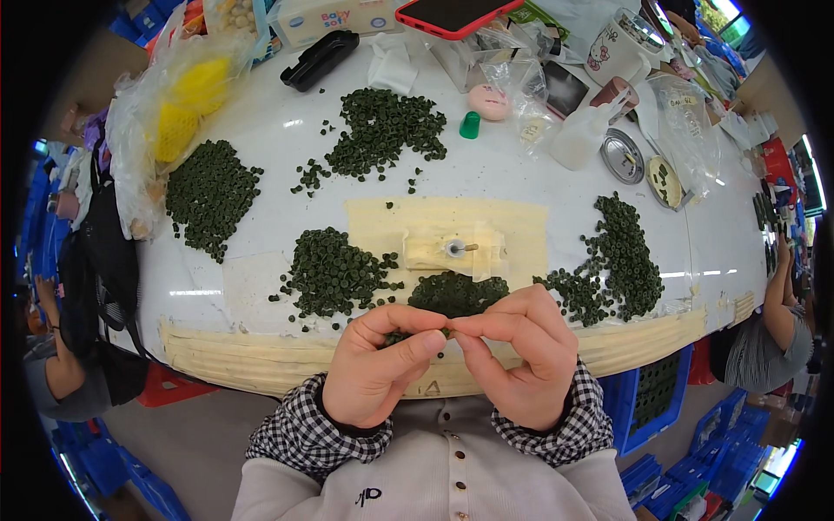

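My left hand and my right hand meet over the near edge of the table, both closed in a pinch. Between their fingertips is a small dark green ring-like part, mostly hidden by the fingers. More green parts show in the curl of my left fingers. Just beyond my hands lies a pile of green parts, and past it stands a small tape-covered block with a metal pin sticking out. Another pile of green rings sits beside my left hand.
More green piles lie at the far left, far middle and right. Farther back are a red-edged phone, a black case, a white mug and a round tin. Plastic bags crowd the left.
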A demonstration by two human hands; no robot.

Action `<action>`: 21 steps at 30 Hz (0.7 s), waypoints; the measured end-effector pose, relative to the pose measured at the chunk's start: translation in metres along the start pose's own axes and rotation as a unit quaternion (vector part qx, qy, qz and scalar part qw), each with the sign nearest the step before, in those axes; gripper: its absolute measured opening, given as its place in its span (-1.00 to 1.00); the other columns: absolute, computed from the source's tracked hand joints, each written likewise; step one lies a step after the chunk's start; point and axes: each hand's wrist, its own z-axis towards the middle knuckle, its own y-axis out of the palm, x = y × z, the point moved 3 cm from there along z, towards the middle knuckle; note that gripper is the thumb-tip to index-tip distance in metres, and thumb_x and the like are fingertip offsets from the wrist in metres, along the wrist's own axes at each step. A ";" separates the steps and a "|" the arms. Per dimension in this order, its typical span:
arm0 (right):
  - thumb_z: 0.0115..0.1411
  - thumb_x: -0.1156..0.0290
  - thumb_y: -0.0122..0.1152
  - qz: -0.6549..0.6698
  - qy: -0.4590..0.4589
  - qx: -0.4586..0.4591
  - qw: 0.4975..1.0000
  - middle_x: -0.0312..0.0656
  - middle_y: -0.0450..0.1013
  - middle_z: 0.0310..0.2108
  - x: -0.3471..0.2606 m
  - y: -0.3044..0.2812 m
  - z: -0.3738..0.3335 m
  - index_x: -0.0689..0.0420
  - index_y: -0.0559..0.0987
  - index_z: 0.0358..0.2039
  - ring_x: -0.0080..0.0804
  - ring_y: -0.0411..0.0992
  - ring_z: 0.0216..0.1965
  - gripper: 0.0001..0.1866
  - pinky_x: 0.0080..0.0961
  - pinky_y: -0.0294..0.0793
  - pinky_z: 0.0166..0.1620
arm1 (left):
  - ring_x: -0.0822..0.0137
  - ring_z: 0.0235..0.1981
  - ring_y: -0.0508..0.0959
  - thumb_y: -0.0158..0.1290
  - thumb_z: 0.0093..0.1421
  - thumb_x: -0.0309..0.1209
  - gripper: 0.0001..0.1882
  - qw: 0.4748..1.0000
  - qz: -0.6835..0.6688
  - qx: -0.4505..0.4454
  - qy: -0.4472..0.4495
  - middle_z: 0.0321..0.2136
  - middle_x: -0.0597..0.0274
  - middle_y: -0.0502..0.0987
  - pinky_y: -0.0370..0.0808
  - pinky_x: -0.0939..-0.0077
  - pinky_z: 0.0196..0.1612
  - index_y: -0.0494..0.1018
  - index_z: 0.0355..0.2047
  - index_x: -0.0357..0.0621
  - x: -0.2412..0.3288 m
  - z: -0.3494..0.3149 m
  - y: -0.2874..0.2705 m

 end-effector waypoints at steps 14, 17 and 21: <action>-0.28 0.69 0.31 -0.120 -0.114 0.029 0.986 -0.31 0.39 -0.53 -0.014 0.009 -0.011 0.17 0.60 -0.39 -0.40 0.32 -0.52 -0.67 -0.55 0.32 -0.47 | 0.68 -0.69 0.17 0.04 0.16 -0.59 -0.85 0.998 -0.043 0.009 -0.043 -0.62 0.47 0.37 0.07 0.76 -0.64 0.48 -0.24 -0.22 0.000 -0.002 0.004; -0.24 0.69 0.32 -0.048 -0.082 0.005 0.995 -0.30 0.40 -0.53 -0.012 0.003 -0.011 0.17 0.60 -0.41 -0.41 0.33 -0.52 -0.71 -0.57 0.31 -0.47 | 0.68 -0.67 0.18 0.03 0.17 -0.57 -0.87 0.997 -0.032 -0.022 -0.074 -0.58 0.44 0.39 0.09 0.76 -0.62 0.47 -0.25 -0.20 -0.001 -0.003 0.003; -0.21 0.68 0.33 0.152 0.035 -0.095 0.983 -0.27 0.40 -0.53 0.001 -0.006 -0.005 0.17 0.60 -0.43 -0.44 0.33 -0.51 -0.75 -0.60 0.31 -0.47 | 0.65 -0.64 0.21 0.02 0.18 -0.56 -0.92 0.993 0.017 -0.047 -0.109 -0.52 0.35 0.45 0.13 0.74 -0.59 0.45 -0.30 -0.21 -0.001 -0.004 0.006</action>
